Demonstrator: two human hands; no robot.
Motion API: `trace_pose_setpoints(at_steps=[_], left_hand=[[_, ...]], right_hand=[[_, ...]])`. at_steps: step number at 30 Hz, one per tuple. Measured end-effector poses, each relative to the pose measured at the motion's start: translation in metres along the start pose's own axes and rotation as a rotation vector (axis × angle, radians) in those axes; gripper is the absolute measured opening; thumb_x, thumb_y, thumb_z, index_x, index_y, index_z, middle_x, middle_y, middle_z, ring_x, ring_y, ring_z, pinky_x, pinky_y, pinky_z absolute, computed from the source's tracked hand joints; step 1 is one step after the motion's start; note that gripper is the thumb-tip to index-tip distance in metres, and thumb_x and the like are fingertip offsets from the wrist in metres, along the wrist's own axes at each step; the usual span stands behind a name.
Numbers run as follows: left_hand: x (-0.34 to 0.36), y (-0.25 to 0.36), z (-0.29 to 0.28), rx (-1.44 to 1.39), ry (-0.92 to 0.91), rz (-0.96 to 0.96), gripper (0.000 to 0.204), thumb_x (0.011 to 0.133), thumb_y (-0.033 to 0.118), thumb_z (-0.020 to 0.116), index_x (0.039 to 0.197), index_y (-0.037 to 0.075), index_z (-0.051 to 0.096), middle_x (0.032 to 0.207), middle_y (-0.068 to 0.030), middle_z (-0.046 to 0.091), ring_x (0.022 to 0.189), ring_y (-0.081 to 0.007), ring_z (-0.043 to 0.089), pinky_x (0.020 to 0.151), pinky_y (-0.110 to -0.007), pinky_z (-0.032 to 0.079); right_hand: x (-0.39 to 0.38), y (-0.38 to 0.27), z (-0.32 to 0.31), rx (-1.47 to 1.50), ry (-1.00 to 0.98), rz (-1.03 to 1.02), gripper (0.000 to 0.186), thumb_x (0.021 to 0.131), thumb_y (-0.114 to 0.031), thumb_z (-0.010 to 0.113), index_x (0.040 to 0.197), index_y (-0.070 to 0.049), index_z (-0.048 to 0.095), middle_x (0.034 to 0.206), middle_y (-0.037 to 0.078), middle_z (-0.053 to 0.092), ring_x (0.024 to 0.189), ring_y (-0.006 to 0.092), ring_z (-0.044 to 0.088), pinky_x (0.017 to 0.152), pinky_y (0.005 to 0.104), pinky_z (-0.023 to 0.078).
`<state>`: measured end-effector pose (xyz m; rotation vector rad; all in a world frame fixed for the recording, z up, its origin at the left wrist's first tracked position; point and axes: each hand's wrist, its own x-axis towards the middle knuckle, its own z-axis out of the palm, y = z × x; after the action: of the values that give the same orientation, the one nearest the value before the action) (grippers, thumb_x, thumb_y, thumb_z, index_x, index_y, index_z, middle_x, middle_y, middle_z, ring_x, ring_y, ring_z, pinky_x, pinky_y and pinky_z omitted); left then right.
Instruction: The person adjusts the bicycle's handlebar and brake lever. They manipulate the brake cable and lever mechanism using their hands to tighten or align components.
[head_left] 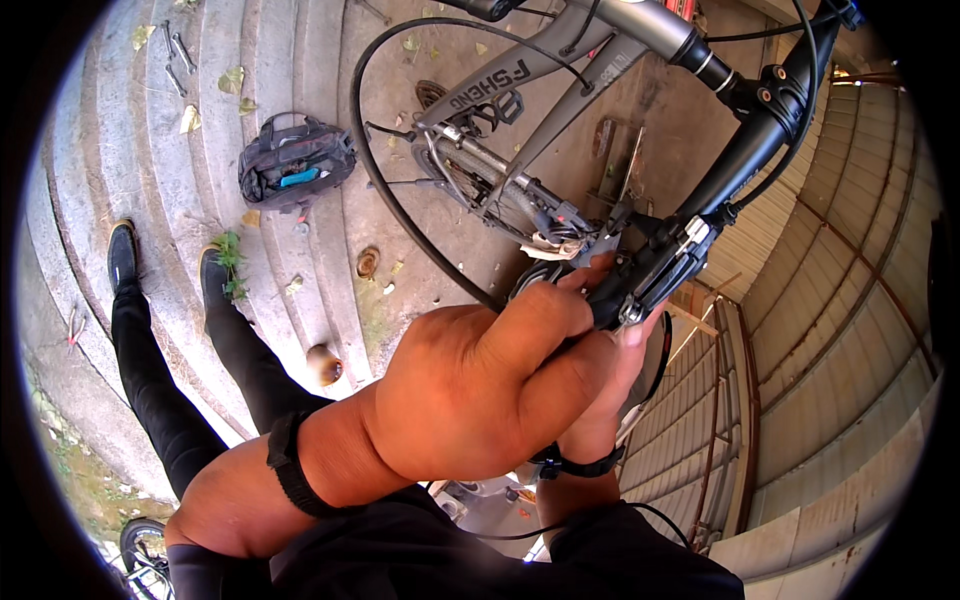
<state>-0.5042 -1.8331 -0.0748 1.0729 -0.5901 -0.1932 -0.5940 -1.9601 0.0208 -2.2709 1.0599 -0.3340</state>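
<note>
Evidently, the person's left hand is nearest the camera, overlapping much of the right hand. The left fingers are bent and drawn close together; whether they pinch anything cannot be told. The right thumb lies against the underside of the lever assembly, while the other right fingers are hidden, so their grip cannot be told either. Just beyond the fingers, up and to the right, is the black handlebar; both hands are at its lower end. Its long axis slants from upper right to lower left, that end pointing toward the person, and the lever assembly runs roughly along it. Farther off, the grey bicycle frame stretches leftward, with a dark bag on the ground beyond.
</note>
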Motion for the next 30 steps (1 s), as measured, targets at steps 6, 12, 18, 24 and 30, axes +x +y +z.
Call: trace_pose_setpoints(at_steps=[6, 12, 18, 24, 30], left_hand=[[-0.006, -0.005, 0.005, 0.014, -0.005, -0.044, 0.033, 0.072, 0.002, 0.08, 0.105, 0.004, 0.072, 0.091, -0.0073, 0.063, 0.065, -0.017, 0.066, 0.046, -0.028, 0.051], [0.001, -0.008, 0.01, 0.064, -0.007, -0.1, 0.034, 0.07, 0.005, 0.085, 0.102, 0.008, 0.073, 0.085, -0.0047, 0.057, 0.058, -0.0155, 0.06, 0.041, -0.028, 0.044], [0.008, -0.014, 0.013, 0.032, -0.024, -0.093, 0.032, 0.07, 0.0, 0.081, 0.1, 0.006, 0.072, 0.087, -0.006, 0.056, 0.055, -0.0176, 0.058, 0.041, -0.03, 0.044], [0.009, -0.014, 0.016, -0.07, -0.044, -0.129, 0.031, 0.071, -0.002, 0.078, 0.1, 0.003, 0.069, 0.086, -0.0073, 0.057, 0.054, -0.0209, 0.058, 0.043, -0.034, 0.047], [0.011, -0.009, 0.016, -0.085, -0.048, -0.155, 0.031, 0.073, 0.001, 0.079, 0.101, 0.003, 0.068, 0.085, -0.0071, 0.057, 0.054, -0.021, 0.058, 0.042, -0.034, 0.044]], right_hand=[[0.0, 0.013, -0.009, -0.011, -0.067, 0.0, 0.099, 0.087, -0.075, 0.062, 0.147, -0.004, 0.03, 0.122, 0.011, 0.056, 0.1, 0.0191, 0.062, 0.079, 0.032, 0.05], [-0.003, 0.01, -0.009, 0.103, -0.021, 0.02, 0.087, 0.085, -0.059, 0.077, 0.144, -0.006, 0.042, 0.125, 0.01, 0.06, 0.105, 0.0216, 0.065, 0.086, 0.0346, 0.056], [0.002, 0.004, -0.003, -0.003, -0.035, 0.065, 0.107, 0.085, -0.069, 0.07, 0.156, -0.007, 0.019, 0.122, 0.011, 0.052, 0.101, 0.0187, 0.058, 0.082, 0.0321, 0.047], [0.002, 0.007, -0.008, 0.012, -0.073, 0.062, 0.106, 0.085, -0.067, 0.071, 0.155, -0.007, 0.02, 0.121, 0.012, 0.052, 0.1, 0.0188, 0.057, 0.082, 0.0321, 0.046], [-0.002, 0.002, -0.003, 0.032, -0.043, 0.069, 0.108, 0.084, -0.067, 0.072, 0.157, -0.007, 0.019, 0.125, 0.012, 0.05, 0.104, 0.0202, 0.056, 0.084, 0.0335, 0.045]])
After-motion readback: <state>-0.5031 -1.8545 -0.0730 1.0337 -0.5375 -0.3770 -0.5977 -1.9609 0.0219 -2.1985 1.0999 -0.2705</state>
